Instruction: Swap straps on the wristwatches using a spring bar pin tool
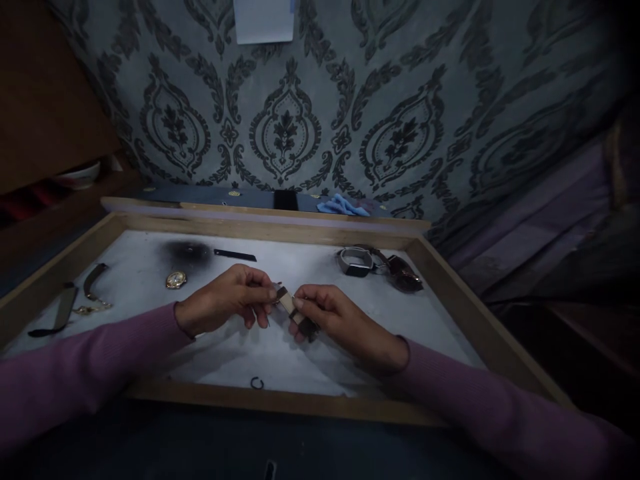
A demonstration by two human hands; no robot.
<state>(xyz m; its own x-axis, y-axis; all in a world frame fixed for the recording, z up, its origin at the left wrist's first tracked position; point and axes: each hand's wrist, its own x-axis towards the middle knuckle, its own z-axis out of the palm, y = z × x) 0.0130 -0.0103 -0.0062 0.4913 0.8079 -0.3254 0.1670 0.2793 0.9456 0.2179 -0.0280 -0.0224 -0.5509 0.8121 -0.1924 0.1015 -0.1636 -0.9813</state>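
Note:
Between my two hands, above the white tray floor, is a beige and dark brown watch strap (287, 304). My left hand (235, 293) pinches its upper end between thumb and fingers. Something thin sticks out below those fingers, too small to name. My right hand (335, 310) grips the strap's lower part, and its dark end pokes out under the fingers. To the left of my left hand lies a gold watch case (175, 279) with no strap on it. A small dark open ring (257, 383) rests near the tray's front edge.
The wooden-rimmed tray (280, 400) also holds a black flat strip (235, 255), strap pieces (63, 310) at left, and a silver watch (356, 261) beside sunglasses (405, 275) at right. Behind its back rim lies a blue cloth (343, 205), before a patterned wall (285, 127).

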